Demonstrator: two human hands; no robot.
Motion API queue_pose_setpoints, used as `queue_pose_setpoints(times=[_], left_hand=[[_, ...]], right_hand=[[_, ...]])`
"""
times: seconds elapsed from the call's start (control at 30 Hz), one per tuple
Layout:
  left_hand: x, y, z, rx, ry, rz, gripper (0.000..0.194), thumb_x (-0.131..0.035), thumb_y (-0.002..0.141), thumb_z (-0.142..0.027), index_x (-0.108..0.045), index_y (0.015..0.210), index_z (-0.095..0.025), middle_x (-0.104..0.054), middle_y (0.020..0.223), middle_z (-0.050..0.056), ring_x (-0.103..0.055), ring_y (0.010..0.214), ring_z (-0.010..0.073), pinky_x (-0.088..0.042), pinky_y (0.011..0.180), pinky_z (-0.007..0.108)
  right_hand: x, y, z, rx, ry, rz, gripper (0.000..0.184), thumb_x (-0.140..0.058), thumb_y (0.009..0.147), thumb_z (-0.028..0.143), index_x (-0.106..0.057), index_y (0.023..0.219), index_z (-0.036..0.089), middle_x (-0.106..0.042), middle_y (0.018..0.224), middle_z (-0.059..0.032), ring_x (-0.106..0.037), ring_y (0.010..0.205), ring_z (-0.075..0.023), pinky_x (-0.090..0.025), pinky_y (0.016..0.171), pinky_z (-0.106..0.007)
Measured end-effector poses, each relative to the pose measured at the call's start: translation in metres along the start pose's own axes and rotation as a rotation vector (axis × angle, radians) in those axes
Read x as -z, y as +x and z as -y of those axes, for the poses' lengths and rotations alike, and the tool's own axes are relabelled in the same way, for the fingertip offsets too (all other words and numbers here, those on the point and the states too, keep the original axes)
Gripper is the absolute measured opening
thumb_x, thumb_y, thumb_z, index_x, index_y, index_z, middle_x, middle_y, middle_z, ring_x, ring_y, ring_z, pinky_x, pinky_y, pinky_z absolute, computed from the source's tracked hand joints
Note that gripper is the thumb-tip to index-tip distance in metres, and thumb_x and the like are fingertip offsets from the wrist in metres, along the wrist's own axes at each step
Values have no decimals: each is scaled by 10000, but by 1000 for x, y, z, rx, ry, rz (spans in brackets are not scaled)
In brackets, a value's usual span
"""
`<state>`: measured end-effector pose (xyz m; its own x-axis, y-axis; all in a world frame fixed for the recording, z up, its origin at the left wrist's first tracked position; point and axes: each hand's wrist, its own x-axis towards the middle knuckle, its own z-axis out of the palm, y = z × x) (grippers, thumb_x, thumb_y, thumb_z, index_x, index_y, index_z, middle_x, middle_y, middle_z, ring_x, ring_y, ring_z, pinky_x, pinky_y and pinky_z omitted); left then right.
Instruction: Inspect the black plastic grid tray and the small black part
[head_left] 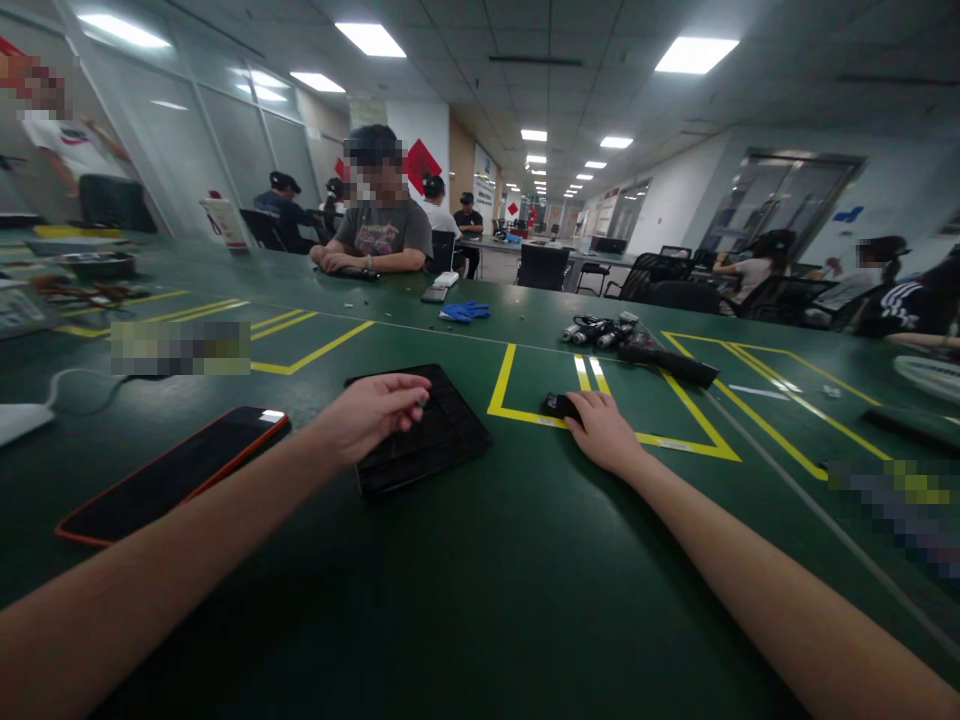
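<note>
A person's two bare hands are well apart above a dark green tabletop [480, 590]. The left hand [375, 412] is raised over a flat, square, black tray with dividing ridges [450, 445], its thumb and fingertips pinched together on what seems to be a tiny greyish piece [424, 402], too small to identify. The right hand [606, 432] lies palm down with its fingers on a small, black, block-shaped object [559, 405] at the near line of a yellow tape outline [517, 414]; whether it grips the object or only rests there cannot be told.

The work looks partway through. The greyish piece is in the fingers and not yet set down, and the black object has not been let go. The tray is too dark to show whether anything lies in it. A bundle of silver and black cylindrical parts [600, 330], at the far side of the outline, is untouched by either hand, as is a large, black-screened, orange-edged phone-like device [176, 475] left of the tray. Nothing visible looks finished.
</note>
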<state>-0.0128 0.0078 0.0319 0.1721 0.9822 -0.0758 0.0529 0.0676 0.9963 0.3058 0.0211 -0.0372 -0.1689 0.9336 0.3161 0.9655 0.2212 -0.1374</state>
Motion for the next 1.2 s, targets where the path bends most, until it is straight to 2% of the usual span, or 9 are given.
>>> queue_pose_setpoints(times=[0.13, 0.37, 0.47, 0.57, 0.63, 0.7, 0.83, 1.0, 1.2], left_hand=[[33, 25, -2, 28, -491, -232, 230, -416, 796, 50, -550, 809, -136, -560, 640, -6, -516, 461, 27, -412, 384, 73], [49, 33, 4, 133, -622, -167, 231, -351, 838, -48, -564, 770, -105, -580, 655, 60, -545, 485, 85, -426, 368, 140], [49, 33, 6, 113, -174, -120, 177, -503, 808, -237, -575, 693, -123, -527, 567, 25, -513, 471, 111, -382, 370, 178], [47, 31, 6, -18, 736, -102, 319, -669, 638, -435, -637, 781, -152, -615, 699, 54, -595, 676, 210, -447, 538, 259], [46, 29, 6, -71, 1215, -71, 497, -631, 612, -559, -653, 891, -148, -658, 906, 119, -599, 876, 297, -457, 706, 335], [45, 27, 5, -77, 1440, 10, 609, -524, 669, -624, -633, 1003, -126, -633, 1062, 171, -573, 988, 329, -431, 807, 373], [46, 24, 6, -143, 1513, 157, 644, -455, 731, -614, -583, 1100, -101, -606, 1125, 184, -572, 1012, 308, -427, 832, 357], [43, 20, 13, -239, 1563, 141, 497, -424, 795, -531, -603, 958, -97, -625, 1003, 181, -590, 925, 307, -431, 775, 363], [5, 9, 25, -296, 1256, 76, 411, -439, 812, -472, -531, 1031, -138, -598, 993, 117, -570, 896, 250, -423, 752, 338]], right_hand=[[0, 0, 0, -5, -7, 2, 435, -393, 858, 303, -467, 1248, 125, -526, 1237, -133, -389, 1171, -301, -350, 1015, -452], [0, -1, 0, 5, -25, 3, 435, -394, 856, 289, -470, 1244, 106, -520, 1230, -135, -384, 1151, -303, -329, 1028, -448], [0, -2, -1, -1, -9, 10, 442, -391, 857, 298, -468, 1249, 108, -520, 1232, -133, -383, 1152, -310, -334, 1023, -454], [0, -1, -2, -5, 15, 11, 441, -405, 850, 294, -473, 1243, 106, -519, 1230, -137, -383, 1169, -305, -321, 1035, -451], [-1, 1, -3, -15, 48, 12, 451, -436, 834, 279, -469, 1242, 89, -513, 1232, -145, -385, 1188, -292, -303, 1054, -431], [-2, 4, -4, -33, 84, 12, 482, -474, 813, 267, -454, 1250, 66, -506, 1230, -156, -398, 1193, -279, -301, 1058, -411], [-3, 5, 0, -83, 121, 2, 521, -530, 789, 279, -451, 1256, 62, -511, 1216, -163, -421, 1164, -286, -320, 1029, -418], [4, -2, 21, -114, 231, 40, 500, -578, 773, 286, -498, 1224, 86, -537, 1159, -147, -413, 1127, -298, -341, 990, -446], [-1, -19, 58, 10, 544, 16, 359, -603, 745, 213, -563, 1097, 150, -555, 1065, -106, -455, 1047, -252, -400, 921, -444]])
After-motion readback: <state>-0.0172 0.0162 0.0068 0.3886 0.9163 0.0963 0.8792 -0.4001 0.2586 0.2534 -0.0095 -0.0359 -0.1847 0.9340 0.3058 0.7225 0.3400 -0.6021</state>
